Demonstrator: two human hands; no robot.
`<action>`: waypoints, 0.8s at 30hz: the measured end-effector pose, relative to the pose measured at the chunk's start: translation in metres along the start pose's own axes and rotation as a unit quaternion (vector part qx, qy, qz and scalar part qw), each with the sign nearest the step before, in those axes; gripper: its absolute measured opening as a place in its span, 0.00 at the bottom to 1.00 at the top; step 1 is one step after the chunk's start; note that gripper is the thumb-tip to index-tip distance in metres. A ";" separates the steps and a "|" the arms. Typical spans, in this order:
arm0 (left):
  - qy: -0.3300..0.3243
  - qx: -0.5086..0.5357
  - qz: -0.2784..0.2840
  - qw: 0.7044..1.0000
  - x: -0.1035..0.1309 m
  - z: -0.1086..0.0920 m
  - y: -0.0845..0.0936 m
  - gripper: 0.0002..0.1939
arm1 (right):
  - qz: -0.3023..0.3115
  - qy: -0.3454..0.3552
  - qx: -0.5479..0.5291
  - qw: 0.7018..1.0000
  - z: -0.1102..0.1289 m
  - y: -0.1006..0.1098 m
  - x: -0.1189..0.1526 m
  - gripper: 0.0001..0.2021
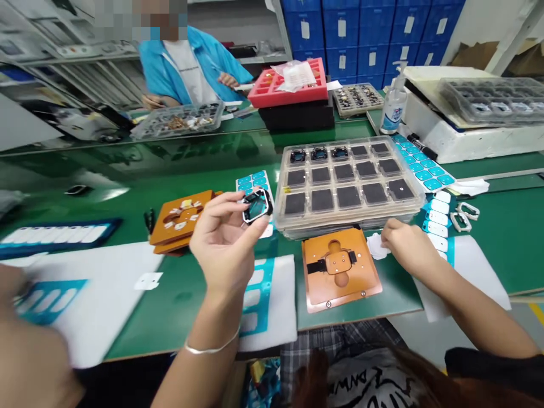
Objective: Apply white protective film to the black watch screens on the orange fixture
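My left hand is raised over the green tabletop, its thumb and fingers closed around the edges of a small black-and-white frame with a teal pane, tilted toward me. My right hand is lower, fingers curled against a crumpled white wipe; they touch it, but I cannot tell whether they grip it. Just left of the wipe lies an orange fixture with a black strap across its middle. Behind it is a clear compartment tray, three dark frames in its back row, at the left. Another orange block sits beyond my left wrist. Across the tabletop, a person in a blue jacket works beside a red tray.
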State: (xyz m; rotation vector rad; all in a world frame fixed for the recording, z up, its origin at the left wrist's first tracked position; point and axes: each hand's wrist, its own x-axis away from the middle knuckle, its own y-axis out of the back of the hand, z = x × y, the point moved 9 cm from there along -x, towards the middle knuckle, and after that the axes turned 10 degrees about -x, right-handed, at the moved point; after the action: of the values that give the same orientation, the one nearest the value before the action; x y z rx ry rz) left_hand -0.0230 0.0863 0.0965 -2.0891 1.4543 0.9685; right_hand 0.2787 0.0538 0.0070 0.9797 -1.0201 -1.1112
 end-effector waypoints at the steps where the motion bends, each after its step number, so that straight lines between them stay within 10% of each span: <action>1: 0.010 -0.016 0.011 1.000 -0.010 0.004 0.004 0.16 | -0.002 0.004 0.014 1.000 0.001 -0.001 0.002 0.11; 5: 0.022 -0.183 0.089 0.979 -0.065 0.047 0.013 0.16 | -0.024 0.031 0.074 0.997 0.002 -0.005 0.007 0.12; 9: 0.169 -0.529 0.295 0.778 -0.099 0.155 -0.003 0.13 | -0.060 0.069 0.065 0.994 0.006 -0.014 0.007 0.12; 13: 0.207 -0.592 0.332 0.705 -0.123 0.207 -0.022 0.11 | -0.110 0.116 0.031 0.987 0.009 -0.020 0.008 0.10; 19: 0.190 -0.629 0.354 0.665 -0.117 0.186 -0.020 0.22 | -0.166 0.156 -0.007 0.974 0.010 -0.016 0.013 0.15; 24: 0.195 -0.610 0.420 0.643 -0.023 0.125 0.006 0.25 | -0.149 0.164 -0.019 0.975 0.013 -0.015 0.015 0.13</action>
State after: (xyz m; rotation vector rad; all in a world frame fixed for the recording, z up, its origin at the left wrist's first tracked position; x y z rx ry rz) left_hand -0.0711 0.1829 0.0297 -2.4321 2.5470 2.5706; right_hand 0.2646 0.0354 -0.0021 1.2650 -0.5943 -1.1573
